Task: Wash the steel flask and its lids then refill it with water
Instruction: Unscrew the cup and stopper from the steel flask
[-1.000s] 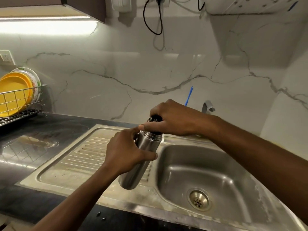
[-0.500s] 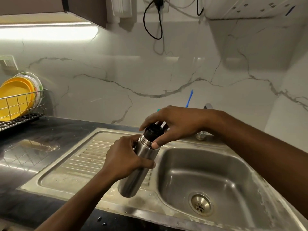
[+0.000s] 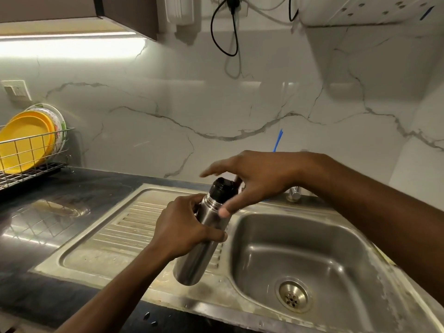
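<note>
Two hands: left hand [image 3: 182, 227] gripped flask [image 3: 192, 263], axis toward one o'clock; right hand [image 3: 262, 181], spread loose, nearer lid [image 3: 223, 188].

Left hand [image 3: 182, 227] grips flask [image 3: 199, 260]; right hand [image 3: 259, 179] splayed (blurred).

Over the left rim of the sink [image 3: 298, 255], the left grip [image 3: 182, 227] wraps the steel flask [image 3: 192, 265] and covers its middle. The right grip [image 3: 259, 181] hides the far side of the black lid [image 3: 222, 188]. Its forefinger is a blur, and I cannot tell whether it clasps the lid. Behind the sink, the forearm covers all of the tap [image 3: 294, 193] but its base, and only the top of a blue strip [image 3: 278, 140] shows. Left of the sink, the dish rack [image 3: 36, 162] and yellow plates [image 3: 26, 140] are cut off at the edge of view. In front of the sink, the specks [image 3: 147, 316] on the worktop [image 3: 48, 292] are too small to name.
</note>
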Motion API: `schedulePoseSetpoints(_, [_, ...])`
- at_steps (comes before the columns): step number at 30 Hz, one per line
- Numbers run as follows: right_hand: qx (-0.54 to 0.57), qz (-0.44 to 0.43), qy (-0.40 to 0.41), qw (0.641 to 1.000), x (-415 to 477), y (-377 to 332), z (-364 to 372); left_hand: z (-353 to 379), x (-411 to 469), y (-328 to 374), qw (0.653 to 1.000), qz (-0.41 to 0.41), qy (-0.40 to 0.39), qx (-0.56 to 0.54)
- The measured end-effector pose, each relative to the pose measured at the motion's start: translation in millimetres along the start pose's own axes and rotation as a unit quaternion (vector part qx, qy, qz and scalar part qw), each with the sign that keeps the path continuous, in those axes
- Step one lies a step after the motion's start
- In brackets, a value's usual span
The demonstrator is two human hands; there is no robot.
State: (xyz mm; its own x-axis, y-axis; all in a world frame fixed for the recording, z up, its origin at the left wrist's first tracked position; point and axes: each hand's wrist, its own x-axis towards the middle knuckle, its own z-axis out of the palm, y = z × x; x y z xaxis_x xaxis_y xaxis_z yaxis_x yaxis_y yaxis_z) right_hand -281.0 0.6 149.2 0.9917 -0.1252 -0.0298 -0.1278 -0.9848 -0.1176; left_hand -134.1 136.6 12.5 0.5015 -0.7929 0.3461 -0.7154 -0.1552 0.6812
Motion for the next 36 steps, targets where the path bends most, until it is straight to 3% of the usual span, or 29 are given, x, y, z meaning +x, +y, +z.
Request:
schedulePoseSetpoints(3, [-0.026, 0.072, 0.027, 0.997, 6.4, -3.5, 3.8, 0.4, -0.7, 3.0, 1.0, 0.005, 0.002, 0.016])
schedulePoseSetpoints(10, [0.02, -0.048, -0.024, 0.998, 3.2, -3.9, -12.4, -1.8, 2.7, -5.5, 1.0, 0.005, -0.009, -0.015])
schedulePoseSetpoints(17, [0.072, -0.091, 0.033, 0.993, 10.3, 6.8, -17.0, -12.0, -0.6, -19.9, 0.998, -0.015, -0.008, -0.053])
schedulePoseSetpoints(24, [0.155, -0.025, 0.022, 0.987, 27.0, 36.1, -12.9, -39.1, -3.1, -44.6, 0.997, -0.04, 0.017, -0.056])
schedulePoseSetpoints(31, [0.085, 0.062, -0.054, 0.993, 80.4, 52.9, 65.1, -62.3, -6.0, -59.0, 0.995, -0.05, 0.045, -0.079])
schedulePoseSetpoints(36, [0.06, 0.073, -0.081, 0.992, 119.0, 59.3, 135.7, -66.8, -9.2, -64.2, 0.995, -0.044, 0.041, -0.08])
